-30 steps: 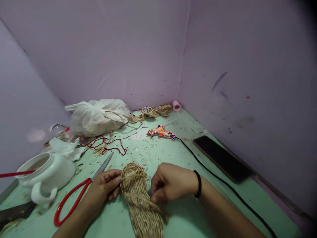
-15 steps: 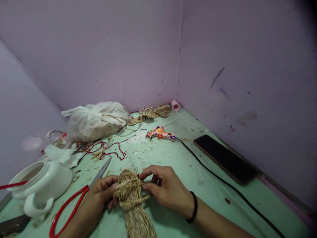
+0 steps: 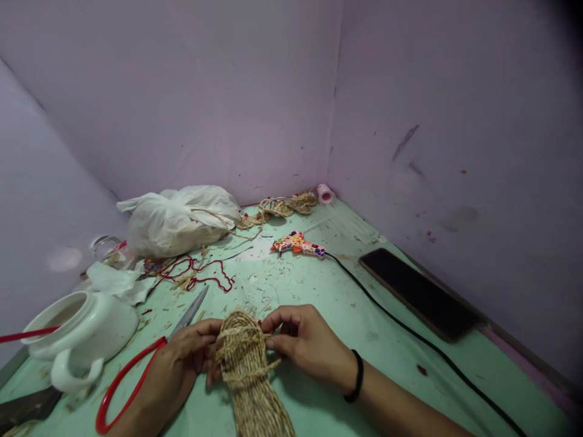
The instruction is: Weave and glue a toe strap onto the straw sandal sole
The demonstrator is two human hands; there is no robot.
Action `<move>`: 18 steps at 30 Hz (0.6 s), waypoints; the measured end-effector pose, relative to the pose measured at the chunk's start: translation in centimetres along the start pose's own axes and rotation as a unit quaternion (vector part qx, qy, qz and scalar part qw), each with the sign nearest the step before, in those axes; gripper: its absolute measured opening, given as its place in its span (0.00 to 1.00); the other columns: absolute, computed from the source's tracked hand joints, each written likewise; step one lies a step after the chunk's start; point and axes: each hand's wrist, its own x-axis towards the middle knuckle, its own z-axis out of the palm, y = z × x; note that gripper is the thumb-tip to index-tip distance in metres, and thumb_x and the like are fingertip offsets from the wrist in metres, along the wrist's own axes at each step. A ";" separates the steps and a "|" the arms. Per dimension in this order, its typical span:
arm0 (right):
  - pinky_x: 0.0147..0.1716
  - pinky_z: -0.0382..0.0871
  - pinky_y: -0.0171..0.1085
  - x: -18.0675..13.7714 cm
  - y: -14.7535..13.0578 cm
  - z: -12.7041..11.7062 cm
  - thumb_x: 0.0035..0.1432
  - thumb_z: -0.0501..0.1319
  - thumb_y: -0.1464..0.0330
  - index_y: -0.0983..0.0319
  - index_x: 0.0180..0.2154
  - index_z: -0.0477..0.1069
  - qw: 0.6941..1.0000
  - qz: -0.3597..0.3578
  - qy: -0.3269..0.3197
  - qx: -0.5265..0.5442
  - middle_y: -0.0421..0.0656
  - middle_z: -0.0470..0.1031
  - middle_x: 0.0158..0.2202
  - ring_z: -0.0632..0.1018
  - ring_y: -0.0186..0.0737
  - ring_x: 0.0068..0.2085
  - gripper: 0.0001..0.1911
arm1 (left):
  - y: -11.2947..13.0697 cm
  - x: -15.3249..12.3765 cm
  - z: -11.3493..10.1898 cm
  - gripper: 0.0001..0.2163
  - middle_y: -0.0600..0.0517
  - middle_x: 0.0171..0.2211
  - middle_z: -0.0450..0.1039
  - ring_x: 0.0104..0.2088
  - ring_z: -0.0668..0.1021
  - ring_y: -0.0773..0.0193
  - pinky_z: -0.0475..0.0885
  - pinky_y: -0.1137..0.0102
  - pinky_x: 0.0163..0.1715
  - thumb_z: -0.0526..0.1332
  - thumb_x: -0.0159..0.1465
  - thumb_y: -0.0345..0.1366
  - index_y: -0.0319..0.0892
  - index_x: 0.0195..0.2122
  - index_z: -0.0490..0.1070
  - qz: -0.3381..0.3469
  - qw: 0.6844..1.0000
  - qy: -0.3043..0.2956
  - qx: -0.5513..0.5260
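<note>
A flat woven piece of twisted straw cord [image 3: 260, 400] with a rounded far end lies in front of me, a straw strand [image 3: 246, 377] wrapped across it. My left hand [image 3: 184, 358] grips its left edge, the fingers curled partly behind it. At the right edge, my right hand [image 3: 310, 340] pinches a thin strand end between thumb and index finger; a tiny red bit shows by the index fingertip. Red-handled scissors [image 3: 189, 312] lie on the table, partly under my left hand and forearm. Beyond my hands rests a patterned glue gun [image 3: 298, 244].
A white ceramic pot [image 3: 107, 325] with a red stick lies tilted at left. Behind it are a white plastic bag [image 3: 177, 227], tangled red yarn [image 3: 223, 276] and looped straw braids [image 3: 280, 208]. A pink spool [image 3: 325, 194] sits in the corner. The gun's black cord [image 3: 392, 321] passes a phone [image 3: 414, 294].
The view has shifted slightly. My left fingers have straightened a little along the straw piece's left edge, and the thumb is no longer on top of it. The right hand keeps its pinch.
</note>
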 end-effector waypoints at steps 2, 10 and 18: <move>0.22 0.65 0.29 0.0 0.2 0.0 0.43 0.61 0.77 0.63 0.27 0.75 1.000 -0.005 0.001 -0.007 0.38 0.74 0.23 0.71 0.30 0.23 0.07 | 0.0 -0.2 0.0 0.14 0.48 0.22 0.72 0.18 0.70 0.65 0.65 0.72 0.16 0.61 0.48 0.38 0.34 0.33 0.73 0.009 1.000 -0.011 -0.012; 0.25 0.65 0.29 -0.3 0.1 -0.1 0.41 0.60 0.81 0.62 0.23 0.75 0.996 -0.047 0.008 -0.071 0.38 0.74 0.22 0.72 0.32 0.25 0.10 | -0.4 0.1 0.5 0.16 0.55 0.13 0.63 0.12 0.64 0.72 0.60 0.77 0.11 0.61 0.53 0.47 0.37 0.20 0.65 -0.001 0.998 -0.030 0.052; 0.30 0.68 0.31 -0.4 -0.2 -0.5 0.40 0.62 0.83 0.61 0.21 0.75 0.988 -0.137 -0.019 -0.062 0.39 0.75 0.25 0.75 0.33 0.29 0.11 | -0.8 0.0 0.5 0.15 0.57 0.12 0.62 0.11 0.64 0.73 0.60 0.79 0.10 0.64 0.51 0.44 0.39 0.19 0.63 -0.002 0.998 -0.009 0.064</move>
